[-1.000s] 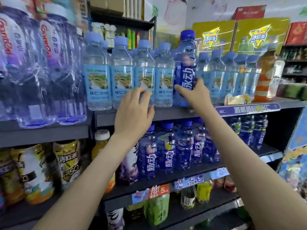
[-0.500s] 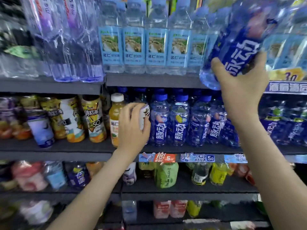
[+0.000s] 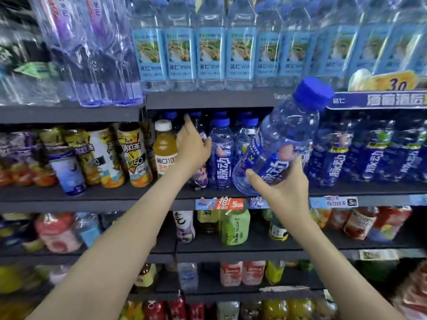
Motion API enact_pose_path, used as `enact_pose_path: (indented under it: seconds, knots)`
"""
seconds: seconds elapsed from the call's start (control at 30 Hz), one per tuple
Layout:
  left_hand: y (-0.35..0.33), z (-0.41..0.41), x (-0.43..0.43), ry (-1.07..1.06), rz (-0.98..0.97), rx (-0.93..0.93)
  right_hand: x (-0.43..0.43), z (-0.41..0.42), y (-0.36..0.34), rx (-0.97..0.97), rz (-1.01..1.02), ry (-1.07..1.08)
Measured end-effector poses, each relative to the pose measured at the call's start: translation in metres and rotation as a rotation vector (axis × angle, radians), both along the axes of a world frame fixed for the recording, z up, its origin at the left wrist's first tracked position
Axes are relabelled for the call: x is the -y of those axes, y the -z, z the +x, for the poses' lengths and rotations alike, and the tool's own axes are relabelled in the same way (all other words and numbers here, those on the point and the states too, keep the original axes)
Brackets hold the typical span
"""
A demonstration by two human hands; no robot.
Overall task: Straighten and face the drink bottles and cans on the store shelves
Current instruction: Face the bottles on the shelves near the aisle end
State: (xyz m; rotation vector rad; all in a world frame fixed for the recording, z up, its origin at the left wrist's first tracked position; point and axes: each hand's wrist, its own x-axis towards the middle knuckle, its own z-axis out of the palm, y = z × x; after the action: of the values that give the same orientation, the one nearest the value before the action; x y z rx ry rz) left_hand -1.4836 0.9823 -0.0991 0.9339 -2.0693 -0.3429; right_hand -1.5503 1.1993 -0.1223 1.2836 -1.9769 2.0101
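Note:
My right hand (image 3: 285,189) grips the lower body of a blue-capped sports drink bottle (image 3: 286,137), which tilts to the right in front of the middle shelf (image 3: 97,198). My left hand (image 3: 191,148) is curled round a dark purple-labelled bottle (image 3: 199,179) standing on that shelf, with its index finger pointing up. That bottle sits between an orange juice bottle (image 3: 164,148) and a row of matching blue sports drinks (image 3: 220,158). More of the blue bottles (image 3: 374,155) fill the shelf to the right.
Light-blue-labelled water bottles (image 3: 210,54) line the top shelf, with large water bottles (image 3: 97,54) to their left. Iced tea bottles (image 3: 134,155) crowd the middle shelf's left part. Lower shelves hold mixed drinks (image 3: 234,227). Price tags (image 3: 221,203) run along the shelf edges.
My right hand has brought the blue bottle down from the top shelf to middle-shelf height. My left hand stayed on the dark bottle on the middle shelf.

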Motion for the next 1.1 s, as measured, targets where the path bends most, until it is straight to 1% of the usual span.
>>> enact_pose_path:
  seconds: [0.07,0.13,0.2,0.27,0.33,0.43,0.6,0.73,0.8,0.87,0.9,1.0,1.1]
  knots:
    - [0.000,-0.005,0.001,-0.008,0.045,-0.028,0.004,0.002,0.015,0.021,0.034,-0.002]
    - [0.002,-0.003,-0.003,-0.019,0.040,-0.054,0.008,0.005,0.026,0.035,0.057,0.001]
    - [0.010,0.005,-0.009,-0.025,-0.058,-0.105,0.012,0.009,0.035,0.040,0.062,0.013]
    - [0.024,0.016,-0.021,0.011,-0.145,-0.197,0.018,0.012,0.043,0.049,0.074,0.033]
    - [0.037,0.029,-0.032,0.088,-0.098,-0.254,0.024,0.016,0.048,0.061,0.087,0.049]
    - [0.048,0.047,-0.041,0.204,-0.033,-0.274,0.034,0.024,0.056,0.083,0.077,0.046]
    - [0.043,0.094,-0.046,0.180,0.197,-0.554,0.053,0.026,0.071,0.094,0.130,-0.021]
    - [0.045,0.126,-0.046,0.132,0.326,-0.730,0.081,0.030,0.076,0.009,0.211,0.011]
    - [0.042,0.135,-0.039,0.146,0.486,-0.844,0.097,0.038,0.075,0.000,0.207,0.012]
    - [0.040,0.144,-0.029,0.216,0.690,-0.987,0.113,0.045,0.072,-0.003,0.216,0.039]
    - [0.040,0.148,-0.024,0.239,0.760,-1.028,0.121,0.049,0.071,0.002,0.223,0.060]
    - [0.043,0.160,-0.012,0.272,0.884,-1.074,0.142,0.058,0.071,0.012,0.232,0.114]
    - [0.044,0.169,-0.003,0.304,0.920,-1.070,0.159,0.062,0.076,0.035,0.247,0.130]
